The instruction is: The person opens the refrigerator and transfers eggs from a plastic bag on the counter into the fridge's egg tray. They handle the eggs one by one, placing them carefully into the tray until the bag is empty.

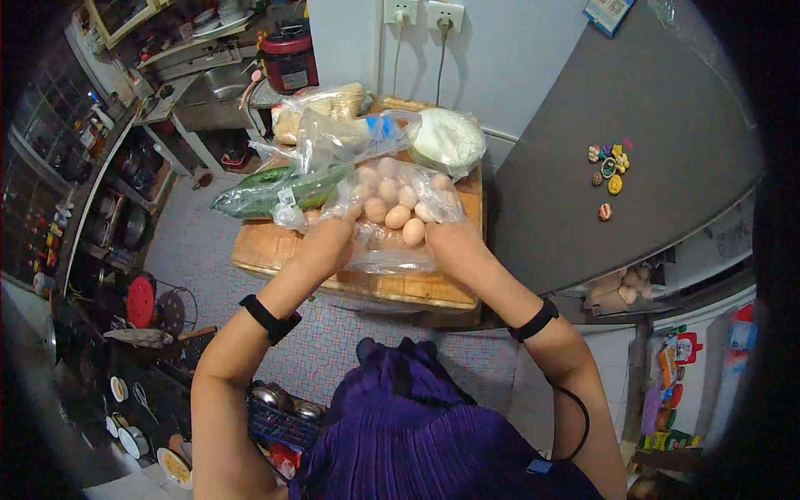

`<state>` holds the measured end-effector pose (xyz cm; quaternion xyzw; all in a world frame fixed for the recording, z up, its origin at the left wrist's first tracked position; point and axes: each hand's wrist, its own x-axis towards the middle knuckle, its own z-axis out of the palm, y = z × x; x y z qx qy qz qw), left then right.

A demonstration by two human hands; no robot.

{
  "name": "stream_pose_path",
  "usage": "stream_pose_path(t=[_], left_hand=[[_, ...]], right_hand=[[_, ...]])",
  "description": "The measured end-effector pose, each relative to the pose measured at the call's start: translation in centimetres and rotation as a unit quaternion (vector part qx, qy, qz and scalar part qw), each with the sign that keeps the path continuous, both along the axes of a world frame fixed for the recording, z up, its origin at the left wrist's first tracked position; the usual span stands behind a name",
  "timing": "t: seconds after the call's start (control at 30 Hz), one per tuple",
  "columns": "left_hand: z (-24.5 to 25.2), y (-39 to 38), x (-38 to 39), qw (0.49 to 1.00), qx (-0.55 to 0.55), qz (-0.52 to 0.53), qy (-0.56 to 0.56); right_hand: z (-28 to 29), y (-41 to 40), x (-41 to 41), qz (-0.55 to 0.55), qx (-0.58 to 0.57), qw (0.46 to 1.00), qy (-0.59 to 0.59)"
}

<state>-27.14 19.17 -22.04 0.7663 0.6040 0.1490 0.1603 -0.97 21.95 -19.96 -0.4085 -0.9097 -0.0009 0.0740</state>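
Observation:
A clear plastic bag (pixel 387 257) with several brown eggs (pixel 398 217) lies on a wooden table (pixel 269 245), its mouth facing me. My left hand (pixel 334 240) grips the bag's left edge, and my right hand (pixel 451 242) has hold of its right edge beside the eggs. The fingertips of both hands are partly hidden by plastic. Left of the eggs rest bagged cucumbers (pixel 262 190). Behind them are a bag with a blue-banded item (pixel 378 128), a wrapped pale green cabbage (pixel 447 140) and a pack of dried noodles (pixel 331 106).
A dark grey countertop (pixel 544 206) at right carries several small figurines (pixel 609 165). A red-and-black rice cooker (pixel 290 59) stands at the back left near a sink (pixel 222 81). Two plugged sockets (pixel 445 17) are on the wall. Bowls (pixel 132 440) and pans line the left side.

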Motion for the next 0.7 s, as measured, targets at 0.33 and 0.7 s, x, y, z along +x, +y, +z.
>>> stream_pose_path(t=[0.33, 0.7], left_hand=[[0.5, 0.1, 0.2, 0.998, -0.047, -0.041, 0.000], [3.9, -5.7, 3.1, 0.987, 0.141, 0.032, -0.074]], right_hand=[[0.2, 2.0, -4.6, 0.052, -0.111, 0.979, 0.161], [-4.4, 0.7, -10.7, 0.051, -0.168, 0.969, 0.176]])
